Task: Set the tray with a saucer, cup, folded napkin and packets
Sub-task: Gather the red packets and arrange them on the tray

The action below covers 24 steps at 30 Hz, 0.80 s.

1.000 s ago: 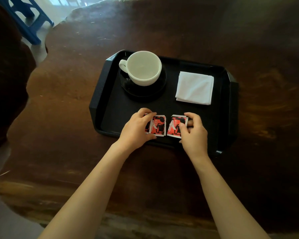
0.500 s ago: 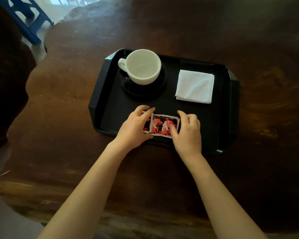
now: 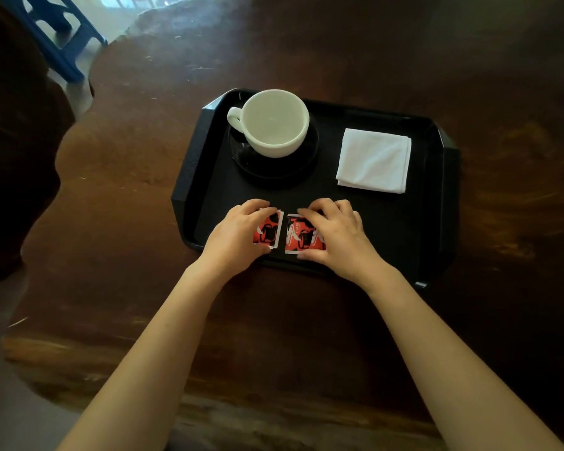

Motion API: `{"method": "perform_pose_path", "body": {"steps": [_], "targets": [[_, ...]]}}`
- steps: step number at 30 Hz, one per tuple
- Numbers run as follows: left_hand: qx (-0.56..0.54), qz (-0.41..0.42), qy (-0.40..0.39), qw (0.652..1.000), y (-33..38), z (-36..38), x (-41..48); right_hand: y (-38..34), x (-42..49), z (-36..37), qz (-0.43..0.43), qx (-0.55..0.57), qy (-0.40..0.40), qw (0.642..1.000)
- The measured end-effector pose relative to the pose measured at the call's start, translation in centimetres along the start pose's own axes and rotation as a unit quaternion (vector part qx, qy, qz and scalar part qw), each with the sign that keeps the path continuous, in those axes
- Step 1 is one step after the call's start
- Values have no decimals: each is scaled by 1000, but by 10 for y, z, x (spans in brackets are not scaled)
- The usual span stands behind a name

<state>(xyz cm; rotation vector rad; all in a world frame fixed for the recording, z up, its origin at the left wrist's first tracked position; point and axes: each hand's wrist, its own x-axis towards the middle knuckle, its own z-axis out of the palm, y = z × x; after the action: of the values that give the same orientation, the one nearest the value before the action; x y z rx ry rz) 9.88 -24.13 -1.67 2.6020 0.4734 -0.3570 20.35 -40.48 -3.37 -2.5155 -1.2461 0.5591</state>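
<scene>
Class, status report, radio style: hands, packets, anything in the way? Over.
Left hand, right hand each pinching red packets on tray, near edge. Cup on saucer, folded napkin set. Nothing in the way.

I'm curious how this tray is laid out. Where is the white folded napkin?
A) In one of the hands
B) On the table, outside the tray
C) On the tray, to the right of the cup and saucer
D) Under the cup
C: the folded napkin lies flat on the tray, apart from the cup and saucer; the left hand and right hand hold only the red packets.
</scene>
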Motion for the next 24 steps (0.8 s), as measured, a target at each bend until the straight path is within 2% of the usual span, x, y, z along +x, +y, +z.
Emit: {"method": "perform_pose_path", "body": {"steps": [4, 10, 19, 24], "targets": [[-3, 5, -1, 1000, 0, 2, 0, 5, -4, 5, -24, 21, 21, 999], [-5, 26, -6, 1000, 8, 6, 2, 2, -7, 12, -8, 50, 83, 995], [-12, 35, 2, 999, 5, 7, 0, -1, -7, 10, -13, -15, 41, 999], [11, 57, 14, 998, 9, 10, 2, 14, -21, 0, 25, -33, 47, 998]]}}
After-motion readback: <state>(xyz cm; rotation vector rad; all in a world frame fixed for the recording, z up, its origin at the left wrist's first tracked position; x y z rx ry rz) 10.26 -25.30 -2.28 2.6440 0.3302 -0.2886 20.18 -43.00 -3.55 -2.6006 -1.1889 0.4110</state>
